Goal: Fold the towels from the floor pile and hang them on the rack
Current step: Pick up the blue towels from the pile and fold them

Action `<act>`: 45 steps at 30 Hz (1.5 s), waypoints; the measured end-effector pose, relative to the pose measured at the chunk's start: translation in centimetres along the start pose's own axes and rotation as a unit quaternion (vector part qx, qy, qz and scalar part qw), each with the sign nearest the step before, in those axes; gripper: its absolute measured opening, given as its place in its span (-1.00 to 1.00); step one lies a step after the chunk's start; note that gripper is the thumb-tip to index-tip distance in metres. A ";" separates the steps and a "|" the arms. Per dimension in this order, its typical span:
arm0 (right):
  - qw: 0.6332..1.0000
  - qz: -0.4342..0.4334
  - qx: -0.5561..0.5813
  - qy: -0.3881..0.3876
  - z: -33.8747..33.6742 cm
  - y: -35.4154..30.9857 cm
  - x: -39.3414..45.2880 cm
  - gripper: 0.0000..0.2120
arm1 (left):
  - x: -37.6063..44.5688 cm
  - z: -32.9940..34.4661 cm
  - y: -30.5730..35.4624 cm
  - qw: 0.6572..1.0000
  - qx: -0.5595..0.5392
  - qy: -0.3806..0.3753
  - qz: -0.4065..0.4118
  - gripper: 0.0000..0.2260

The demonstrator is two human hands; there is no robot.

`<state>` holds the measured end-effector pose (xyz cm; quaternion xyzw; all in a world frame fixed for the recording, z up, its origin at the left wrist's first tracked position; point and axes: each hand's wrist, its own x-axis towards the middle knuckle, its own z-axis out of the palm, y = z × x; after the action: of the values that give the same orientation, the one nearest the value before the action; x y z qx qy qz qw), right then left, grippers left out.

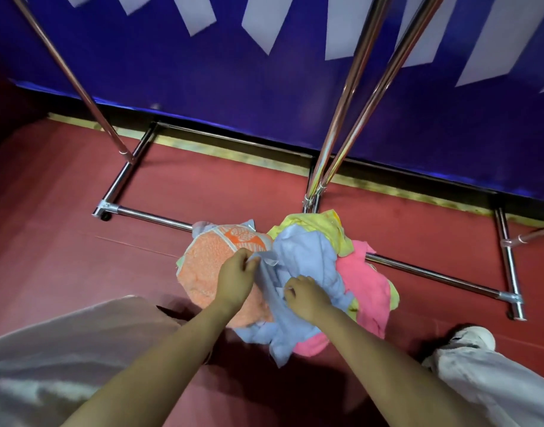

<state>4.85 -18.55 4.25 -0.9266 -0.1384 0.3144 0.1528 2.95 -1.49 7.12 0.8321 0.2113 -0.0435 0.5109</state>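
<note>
A pile of towels lies on the red floor in front of the rack. On top is a light blue towel [307,257]. An orange towel [202,266] lies at the left, a pink towel [366,285] at the right and a yellow towel [320,226] at the back. My left hand [235,280] pinches an edge of the light blue towel. My right hand [304,295] grips the same towel a little lower. The chrome rack [335,140] rises just behind the pile.
The rack's base bars [434,275] run along the floor left and right of the pile, with a caster foot [104,211] at the left. A blue wall [233,87] stands behind. My knee [64,349] is at lower left, my shoe [474,334] at lower right.
</note>
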 end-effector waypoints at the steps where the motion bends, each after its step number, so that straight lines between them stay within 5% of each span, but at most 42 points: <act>1: 1.000 0.000 0.028 0.011 -0.5 0.2 -0.5 -0.37 | -0.1 -0.5 1.4 1.000 -0.005 0.007 0.017 -0.76; 9: 0.977 0.022 0.185 0.100 -7.5 -1.0 -6.3 -0.71 | -4.0 -3.6 10.2 0.994 -0.078 -0.027 0.066 -0.82; 16: 0.973 0.107 0.196 0.060 -4.7 0.1 -8.4 -0.70 | -7.2 -0.8 4.3 0.987 0.019 -0.085 -0.132 -0.90; 19: 0.967 0.129 0.214 0.045 -2.3 0.8 -7.8 -0.90 | -6.9 0.9 2.3 0.982 0.050 -0.101 -0.149 -0.85; 22: 0.967 0.147 0.199 0.054 -0.2 1.7 -5.5 -0.59 | -5.0 2.4 1.0 0.979 0.082 -0.112 -0.148 -0.73; 27: 0.958 0.194 0.195 0.081 2.5 2.7 -1.0 -0.45 | -0.9 4.6 -1.0 0.974 0.114 -0.147 -0.129 -0.61; 33: 0.970 0.184 0.162 0.011 3.9 4.2 1.6 -0.87 | 1.5 6.8 -2.6 0.968 0.093 -0.183 -0.146 -0.60; 36: 0.965 0.148 0.197 0.090 2.7 4.5 0.5 -0.79 | 1.7 7.2 -2.6 0.966 0.109 -0.183 -0.143 -0.79; 40: 0.916 0.071 0.293 0.264 -2.5 4.5 -2.8 -0.84 | 1.3 6.4 0.4 0.983 0.088 -0.137 -0.086 -0.64; 45: 0.858 -0.013 0.366 0.360 -12.6 3.4 -8.5 -0.75 | -0.2 5.1 8.6 0.995 0.002 -0.103 0.013 -0.72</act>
<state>6.79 -27.13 17.15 -0.8507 0.0396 -0.0149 0.5239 6.90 -9.28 11.91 0.8269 0.1467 -0.1226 0.5288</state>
